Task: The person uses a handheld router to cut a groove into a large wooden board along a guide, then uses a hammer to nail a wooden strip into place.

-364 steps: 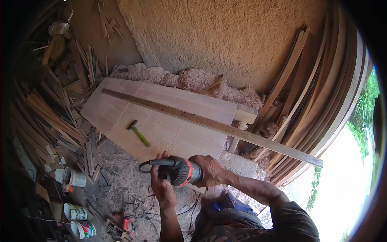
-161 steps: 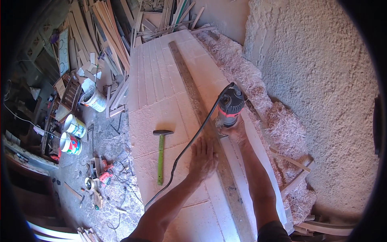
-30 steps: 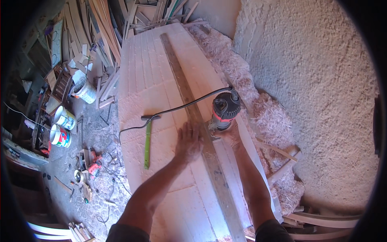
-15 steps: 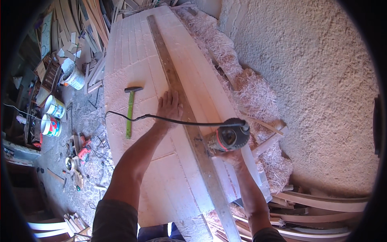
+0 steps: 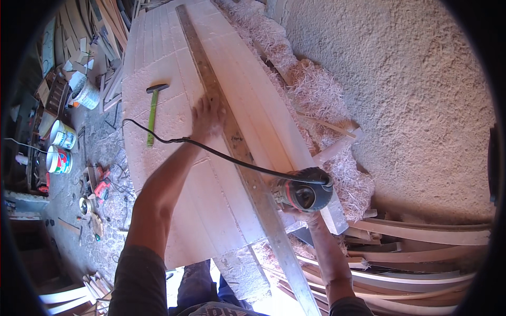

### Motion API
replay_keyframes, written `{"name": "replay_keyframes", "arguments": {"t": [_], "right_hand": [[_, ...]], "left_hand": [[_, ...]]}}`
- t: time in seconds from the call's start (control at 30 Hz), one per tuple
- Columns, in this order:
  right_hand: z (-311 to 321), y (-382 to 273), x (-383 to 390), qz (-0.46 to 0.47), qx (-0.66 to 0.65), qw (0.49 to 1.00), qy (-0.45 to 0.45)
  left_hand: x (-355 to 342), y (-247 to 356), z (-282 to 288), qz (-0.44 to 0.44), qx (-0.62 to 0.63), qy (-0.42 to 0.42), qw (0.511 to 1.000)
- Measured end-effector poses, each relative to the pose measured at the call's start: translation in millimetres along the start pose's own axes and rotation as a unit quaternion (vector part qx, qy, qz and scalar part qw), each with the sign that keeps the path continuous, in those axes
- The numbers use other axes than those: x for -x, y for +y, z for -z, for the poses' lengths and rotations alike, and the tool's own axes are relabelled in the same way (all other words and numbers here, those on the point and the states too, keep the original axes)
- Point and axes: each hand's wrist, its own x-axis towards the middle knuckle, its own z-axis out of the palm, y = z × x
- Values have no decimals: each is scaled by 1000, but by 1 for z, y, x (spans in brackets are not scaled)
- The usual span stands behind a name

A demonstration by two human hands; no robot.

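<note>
Router (image 5: 304,194), round grey-and-orange body, sits at the near right edge of the pale wooden panel (image 5: 174,158), against the long straightedge batten (image 5: 232,137). Looks dense and top-heavy, hard-cased; best gripped around the body. Right hand (image 5: 300,213) is mostly hidden under it, so finger state cannot be told. Left hand (image 5: 206,117) presses flat on the batten, fingers spread, holding nothing. Black cord (image 5: 221,157) trails across. Green-handled hammer (image 5: 153,113) lies apart. Paint buckets (image 5: 60,147) stand on the floor; contents unseen.
</note>
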Motion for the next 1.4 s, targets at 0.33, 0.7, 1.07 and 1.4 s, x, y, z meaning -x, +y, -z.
{"name": "replay_keyframes", "arguments": {"t": [0.33,0.7,1.07,1.4], "right_hand": [[3,-42,73,-67,-113,991,19],[-4,-87,131,-160,11,982,95],[-55,-225,102,-117,455,878,89],[-234,-284,56,-194,516,834,-19]], "left_hand": [[91,41,-5,-40,-11,3,999],[81,44,-17,33,51,-56,997],[351,174,141,-148,738,15,658],[415,47,212,-53,818,183,543]]}}
